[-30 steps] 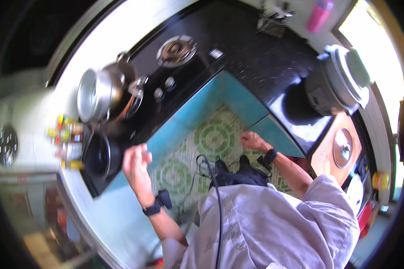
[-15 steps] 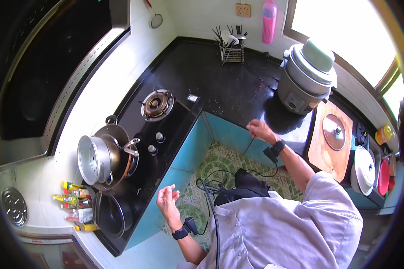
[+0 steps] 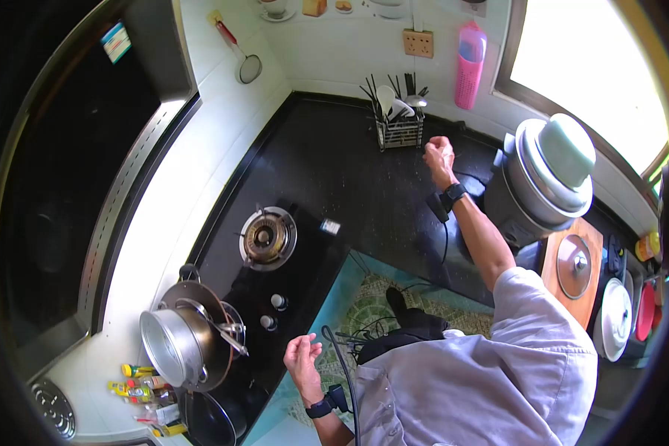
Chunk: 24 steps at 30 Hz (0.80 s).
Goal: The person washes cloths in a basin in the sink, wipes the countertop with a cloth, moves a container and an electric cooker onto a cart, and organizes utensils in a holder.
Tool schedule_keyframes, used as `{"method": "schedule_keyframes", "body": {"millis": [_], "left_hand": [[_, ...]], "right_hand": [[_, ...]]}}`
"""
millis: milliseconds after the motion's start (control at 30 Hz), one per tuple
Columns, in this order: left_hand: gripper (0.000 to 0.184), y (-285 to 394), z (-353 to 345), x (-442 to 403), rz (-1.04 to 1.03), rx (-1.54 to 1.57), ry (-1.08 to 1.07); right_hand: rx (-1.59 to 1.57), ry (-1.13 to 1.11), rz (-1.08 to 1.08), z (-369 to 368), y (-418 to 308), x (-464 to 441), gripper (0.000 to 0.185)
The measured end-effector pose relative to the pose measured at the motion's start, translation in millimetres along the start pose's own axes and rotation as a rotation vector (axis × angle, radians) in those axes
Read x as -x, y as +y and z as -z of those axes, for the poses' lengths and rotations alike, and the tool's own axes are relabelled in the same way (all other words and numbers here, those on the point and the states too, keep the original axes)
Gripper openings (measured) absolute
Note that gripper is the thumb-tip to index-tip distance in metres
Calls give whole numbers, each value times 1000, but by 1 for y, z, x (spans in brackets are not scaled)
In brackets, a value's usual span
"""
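My right hand [image 3: 439, 157] is held over the black counter, just right of a wire utensil basket [image 3: 401, 135] with chopsticks, a white spoon [image 3: 385, 98] and a ladle. Its fingers are curled in, and nothing shows in them. The rice cooker [image 3: 524, 197], with a pale green bowl [image 3: 567, 150] upside down on top, stands to the right of that hand. My left hand [image 3: 302, 360] hangs in front of the stove edge with loosely bent, parted fingers, holding nothing. Both wrists wear black straps with cables.
A gas burner [image 3: 268, 238] sits on the left counter. Nearer me are stacked pots [image 3: 163, 348], a black pan [image 3: 212, 420] and several sauce bottles [image 3: 137, 390]. On the right, a glass lid [image 3: 574, 266] lies on a wooden board [image 3: 554, 256]. A range hood [image 3: 89, 186] overhangs the left side.
My right hand has moved forward over the counter to beside the utensil basket. My left hand stays near the stove edge. The view has tilted up, showing more of the back wall.
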<state>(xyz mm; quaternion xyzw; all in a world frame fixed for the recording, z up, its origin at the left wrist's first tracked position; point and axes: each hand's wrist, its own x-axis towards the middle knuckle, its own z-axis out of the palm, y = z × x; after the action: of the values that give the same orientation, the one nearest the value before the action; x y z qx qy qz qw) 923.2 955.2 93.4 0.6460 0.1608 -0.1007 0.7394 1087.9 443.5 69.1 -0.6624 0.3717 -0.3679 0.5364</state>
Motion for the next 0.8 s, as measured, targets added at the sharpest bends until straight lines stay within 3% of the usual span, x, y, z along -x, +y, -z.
{"method": "schedule_keyframes", "body": {"millis": [100, 300, 367, 400, 467, 500, 567, 633, 733, 800], "left_hand": [[19, 19, -35, -35, -13, -55, -23], [20, 59, -122, -104, 13, -52, -235], [20, 70, -153, -127, -3, -62, -337], [19, 73, -168, -139, -10, -54, -384], [19, 79, -197, -162, -18, -45, -470], [19, 83, -211, -173, -16, -42, -510], [19, 85, -239, -200, -12, -48, -576], [23, 88, -268, -229, -6, -42, -640], [35, 82, -314, -282, -11, -136, -660], [37, 68, -348, -321, -38, -167, -671]], "right_hand": [[97, 252, 264, -13, -26, -47, 20], [270, -92, 423, -38, -116, -106, 21], [465, -318, 631, -55, -118, -132, 22], [469, -317, 630, -61, -119, -139, 22], [613, -533, 643, -74, -119, -149, 20], [621, -534, 639, -80, -117, -153, 20], [949, -586, 634, -89, -117, -159, 19], [995, -532, 534, -94, -109, -172, 19], [1156, -549, 614, -96, -83, -201, 19], [1184, -716, 548, -94, -78, -206, 18]]}}
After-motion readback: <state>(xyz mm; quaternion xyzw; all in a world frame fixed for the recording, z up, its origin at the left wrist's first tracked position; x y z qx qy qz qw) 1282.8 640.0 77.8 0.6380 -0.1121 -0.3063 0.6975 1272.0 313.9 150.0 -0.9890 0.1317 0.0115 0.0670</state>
